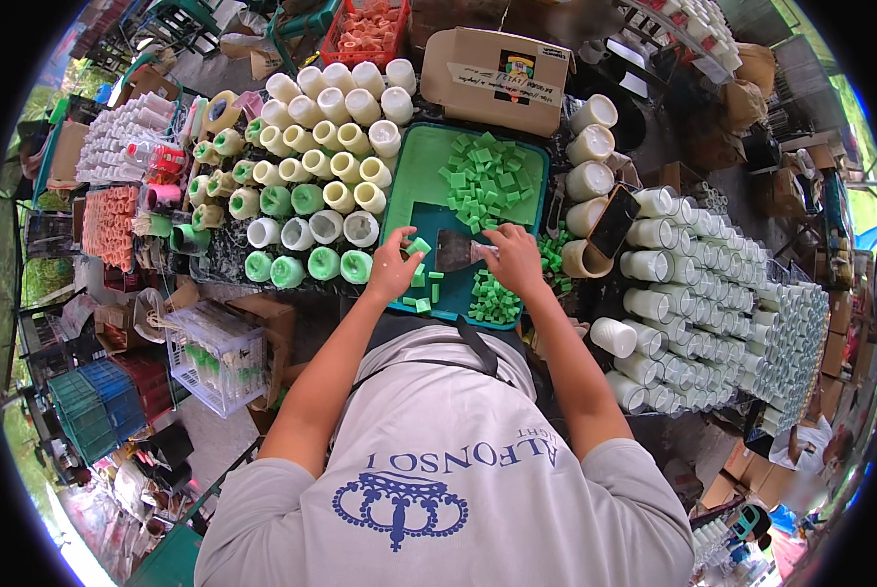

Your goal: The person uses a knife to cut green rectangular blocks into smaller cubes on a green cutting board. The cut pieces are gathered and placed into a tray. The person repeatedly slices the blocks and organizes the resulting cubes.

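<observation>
A shallow teal tray lies before me, with a smooth slab of green wax-like material covering its far part. My right hand grips a scraper with a wide flat blade, which lies over the tray's middle. Left of the blade, my left hand pinches a small green block between thumb and fingers. Below that hand, a few loose green strips and blocks rest on the tray. A heap of green cubes covers the far right, and a smaller cube pile sits at the near right.
Rows of cream, white and green cylinders stand left of the tray. A cardboard box is behind it. Right of it are large cream cylinders, a dark phone and many stacked white cups. A white crate stands lower left.
</observation>
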`<state>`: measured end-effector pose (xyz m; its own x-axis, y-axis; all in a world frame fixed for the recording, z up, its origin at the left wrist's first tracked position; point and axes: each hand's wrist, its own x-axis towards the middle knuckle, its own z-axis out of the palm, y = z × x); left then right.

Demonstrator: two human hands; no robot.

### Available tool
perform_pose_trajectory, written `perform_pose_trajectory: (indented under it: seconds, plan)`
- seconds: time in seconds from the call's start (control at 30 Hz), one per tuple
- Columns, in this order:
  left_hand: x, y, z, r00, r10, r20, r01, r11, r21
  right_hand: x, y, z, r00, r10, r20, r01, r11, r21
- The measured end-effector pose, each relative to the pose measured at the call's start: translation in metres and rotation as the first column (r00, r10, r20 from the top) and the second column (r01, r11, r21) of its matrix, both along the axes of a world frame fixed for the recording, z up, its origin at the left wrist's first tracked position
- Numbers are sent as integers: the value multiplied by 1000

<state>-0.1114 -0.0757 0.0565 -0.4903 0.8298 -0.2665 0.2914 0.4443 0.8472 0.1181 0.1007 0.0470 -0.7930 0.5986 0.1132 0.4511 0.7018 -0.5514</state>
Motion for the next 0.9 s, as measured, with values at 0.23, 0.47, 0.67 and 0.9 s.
perform_pose_trajectory:
  seconds: [0.23, 0.47, 0.67, 0.9]
  plan:
    - [21, 23, 30, 987, -136, 88, 127, 987, 96, -40, -41, -5, 938, -221, -266, -122, 510, -851]
    - [34, 33, 70, 973, -218, 79, 212, 975, 71, -30, -45, 11, 890, -438, -124, -161, -48, -986]
    - [40, 34, 75, 919, -81, 386, 75, 997, 32, -31, -46, -12, 796, -603, 42, -305, -461, -833]
    - [16, 3, 49, 908, 88, 410, -71, 996, -56, -20, -34, -21, 721, -671, 171, -258, -489, -833]
